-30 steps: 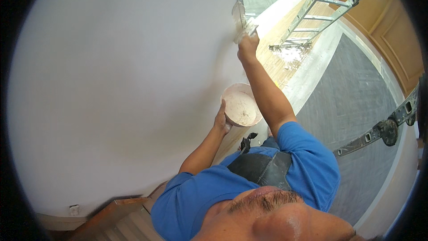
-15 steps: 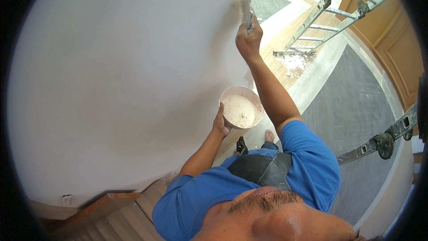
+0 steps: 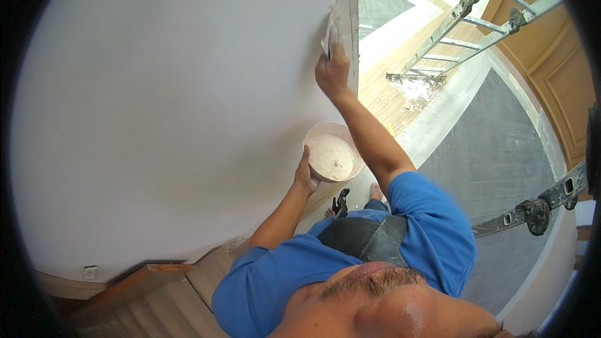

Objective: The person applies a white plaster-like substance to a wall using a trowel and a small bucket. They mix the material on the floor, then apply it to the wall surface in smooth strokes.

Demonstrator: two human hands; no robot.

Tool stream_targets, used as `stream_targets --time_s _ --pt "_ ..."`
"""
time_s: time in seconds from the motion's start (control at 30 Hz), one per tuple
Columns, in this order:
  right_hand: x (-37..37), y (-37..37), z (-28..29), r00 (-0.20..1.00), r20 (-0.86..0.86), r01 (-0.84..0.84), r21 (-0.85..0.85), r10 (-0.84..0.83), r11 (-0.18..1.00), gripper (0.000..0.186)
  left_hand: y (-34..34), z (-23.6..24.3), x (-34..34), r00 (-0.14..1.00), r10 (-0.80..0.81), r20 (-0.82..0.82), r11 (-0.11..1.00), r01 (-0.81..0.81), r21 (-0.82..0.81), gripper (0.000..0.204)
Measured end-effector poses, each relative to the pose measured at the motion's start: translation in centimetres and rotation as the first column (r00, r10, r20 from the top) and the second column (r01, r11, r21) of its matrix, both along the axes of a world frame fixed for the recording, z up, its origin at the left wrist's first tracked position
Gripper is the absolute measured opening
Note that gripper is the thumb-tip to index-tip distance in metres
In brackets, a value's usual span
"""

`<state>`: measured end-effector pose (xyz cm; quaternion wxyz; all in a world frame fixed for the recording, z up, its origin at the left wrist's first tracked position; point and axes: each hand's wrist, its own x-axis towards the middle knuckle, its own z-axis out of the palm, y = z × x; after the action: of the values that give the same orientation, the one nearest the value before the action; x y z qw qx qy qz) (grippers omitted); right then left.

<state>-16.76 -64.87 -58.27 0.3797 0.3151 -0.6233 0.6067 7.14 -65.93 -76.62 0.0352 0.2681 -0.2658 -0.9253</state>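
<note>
My left hand grips a round pale bucket by its side, thumb up along the rim. Creamy white plaster fills part of it. Higher up, my right hand is closed round a putty knife, whose blade is partly hidden by white plaster. The knife lies against the white wall, close to its vertical edge. A perforated corner bead runs along that edge, with a patch of wet plaster beside it.
A folding ladder stands at the upper right, with white debris on the floor by its foot. Another dark ladder section reaches in from the right. Wooden stairs lie at the lower left. Wood panelling lines the far right.
My right hand has moved left and slightly down, bringing the putty knife from the wall's edge onto its face. Plaster now shows there. The bucket has shifted slightly left.
</note>
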Motion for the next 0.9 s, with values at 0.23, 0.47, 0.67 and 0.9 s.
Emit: stream_targets --time_s 0.23,0.47,0.67,0.9 --pt "-1.9 2.7 -2.4 0.601 0.648 -0.048 -0.555 0.468 0.831 0.052 0.8 1.2 -1.0 0.998 -0.027 -0.050 0.999 0.026 -0.026 0.085" --pt "-2.3 1.9 8.9 0.547 0.430 -0.261 -0.728 0.719 0.634 0.038 0.8 0.1 -0.7 0.997 -0.008 -0.077 1.000 0.009 0.010 0.085" --pt "1.4 3.6 9.6 0.893 0.250 -0.371 -0.059 0.374 0.927 0.034 0.9 0.4 -0.8 0.995 -0.016 -0.102 1.000 0.016 0.001 0.081" --pt "-0.8 3.8 -1.2 0.954 0.299 -0.007 -0.091 0.034 0.996 0.049 0.6 1.5 0.3 0.999 -0.025 -0.041 0.999 0.024 -0.023 0.082"
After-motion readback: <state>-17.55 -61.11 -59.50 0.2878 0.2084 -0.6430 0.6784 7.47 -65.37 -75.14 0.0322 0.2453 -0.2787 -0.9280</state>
